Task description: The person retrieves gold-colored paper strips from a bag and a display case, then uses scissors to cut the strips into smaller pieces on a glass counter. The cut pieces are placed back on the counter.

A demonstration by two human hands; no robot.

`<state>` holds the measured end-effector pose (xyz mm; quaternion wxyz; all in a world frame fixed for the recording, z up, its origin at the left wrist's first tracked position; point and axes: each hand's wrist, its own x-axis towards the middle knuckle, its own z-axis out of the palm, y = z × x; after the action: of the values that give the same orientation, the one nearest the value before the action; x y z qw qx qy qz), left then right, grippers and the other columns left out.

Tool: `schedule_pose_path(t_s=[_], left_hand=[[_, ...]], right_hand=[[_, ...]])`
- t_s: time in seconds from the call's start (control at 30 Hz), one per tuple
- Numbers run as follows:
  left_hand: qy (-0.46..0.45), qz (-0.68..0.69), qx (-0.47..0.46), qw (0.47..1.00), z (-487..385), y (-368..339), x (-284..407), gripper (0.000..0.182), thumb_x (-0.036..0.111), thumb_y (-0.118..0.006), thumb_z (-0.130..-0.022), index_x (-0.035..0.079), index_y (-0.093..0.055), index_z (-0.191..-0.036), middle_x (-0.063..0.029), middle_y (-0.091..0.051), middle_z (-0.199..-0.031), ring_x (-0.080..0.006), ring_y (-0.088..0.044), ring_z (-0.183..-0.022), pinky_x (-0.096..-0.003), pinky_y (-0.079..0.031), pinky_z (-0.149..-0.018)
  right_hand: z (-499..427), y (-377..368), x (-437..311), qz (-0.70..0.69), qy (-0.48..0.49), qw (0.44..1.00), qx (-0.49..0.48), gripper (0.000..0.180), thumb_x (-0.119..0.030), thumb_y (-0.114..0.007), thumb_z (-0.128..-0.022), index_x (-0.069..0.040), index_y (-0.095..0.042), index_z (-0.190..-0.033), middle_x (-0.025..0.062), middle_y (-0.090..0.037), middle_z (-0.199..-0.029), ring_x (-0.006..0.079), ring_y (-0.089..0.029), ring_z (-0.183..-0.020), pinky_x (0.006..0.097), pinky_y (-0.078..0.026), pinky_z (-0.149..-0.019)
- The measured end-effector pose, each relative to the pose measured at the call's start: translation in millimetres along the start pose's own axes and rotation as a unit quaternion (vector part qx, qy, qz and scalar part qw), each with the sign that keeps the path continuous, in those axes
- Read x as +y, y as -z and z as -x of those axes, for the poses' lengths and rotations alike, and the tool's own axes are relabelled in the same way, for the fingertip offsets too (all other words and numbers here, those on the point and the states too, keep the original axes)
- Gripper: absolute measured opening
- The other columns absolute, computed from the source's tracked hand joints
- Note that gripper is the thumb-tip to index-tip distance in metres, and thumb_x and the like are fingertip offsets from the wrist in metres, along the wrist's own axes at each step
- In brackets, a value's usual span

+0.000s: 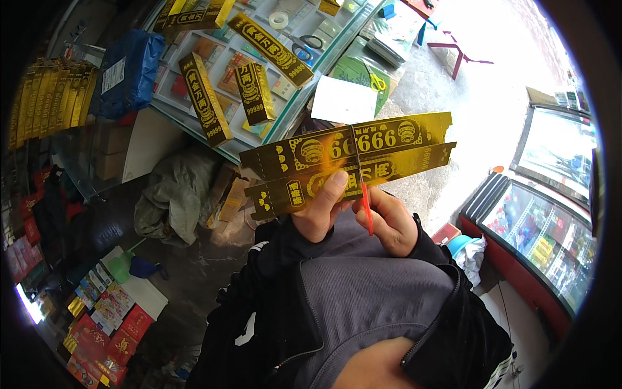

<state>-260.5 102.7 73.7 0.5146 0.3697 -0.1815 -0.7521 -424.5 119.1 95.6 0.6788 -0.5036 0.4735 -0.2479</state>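
Observation:
A flattened gold cardboard box [413, 163] with black printing stretches across the view in front of my body. My left hand [318, 209] pinches it near the lower middle, the thumb on top and the other fingers largely hidden beneath. Red-handled scissors [367, 214] are in my right hand [393, 226]. Their blade lies upright across the middle of the cardboard, reaching to about its upper edge. One blade shows on top; I cannot see the other. Folded gold boxes of the same kind, such as one long box [205, 99] and a shorter box [255, 95], rest on the glass counter beyond.
The glass display counter's edge [303, 99] runs diagonally at the upper left. On it are black-handled scissors [306, 46], a tape roll [278, 20] and a blue package [131, 73]. Yellow-handled scissors [376, 81] lie near white paper [345, 99]. A glass-topped freezer [534, 238] stands right.

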Motion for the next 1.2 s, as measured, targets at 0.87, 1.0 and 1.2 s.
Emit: schedule_pose_path(t_s=[0.87,1.0,1.2], left_hand=[[-0.110,0.092,0.199,0.970,-69.3,80.5,42.4,0.027,0.013,-0.057,-0.093,0.013,-0.045,-0.068,0.0059,-0.037,-0.062,-0.0059,-0.038,-0.056,-0.0211,-0.035,-0.057],[-0.130,0.099,0.174,0.971,-87.9,107.8,51.8,0.023,0.010,-0.056,-0.092,0.013,-0.049,-0.071,0.0063,-0.038,-0.062,-0.0042,-0.035,-0.054,-0.0203,-0.034,-0.055],[-0.144,0.139,0.199,0.959,-106.2,141.6,42.2,0.021,0.010,-0.056,-0.092,0.012,-0.049,-0.073,0.0061,-0.038,-0.061,-0.0043,-0.036,-0.054,-0.0197,-0.033,-0.054]], right_hand=[[-161.8,-29.3,12.1,-0.069,0.011,0.985,-0.158,0.033,-0.035,-0.046,-0.101,-0.007,-0.064,-0.106,-0.0043,-0.050,-0.075,0.0028,-0.044,-0.062,0.0191,-0.037,-0.053],[-199.1,-39.6,27.4,-0.083,0.010,0.979,-0.187,0.037,-0.037,-0.043,-0.101,-0.006,-0.063,-0.110,-0.0027,-0.048,-0.072,0.0057,-0.046,-0.055,0.0204,-0.039,-0.049],[-231.0,-48.2,46.9,-0.088,-0.012,0.976,-0.199,0.035,-0.035,-0.043,-0.102,-0.006,-0.063,-0.110,-0.0023,-0.049,-0.072,0.0055,-0.045,-0.055,0.0203,-0.039,-0.049]])
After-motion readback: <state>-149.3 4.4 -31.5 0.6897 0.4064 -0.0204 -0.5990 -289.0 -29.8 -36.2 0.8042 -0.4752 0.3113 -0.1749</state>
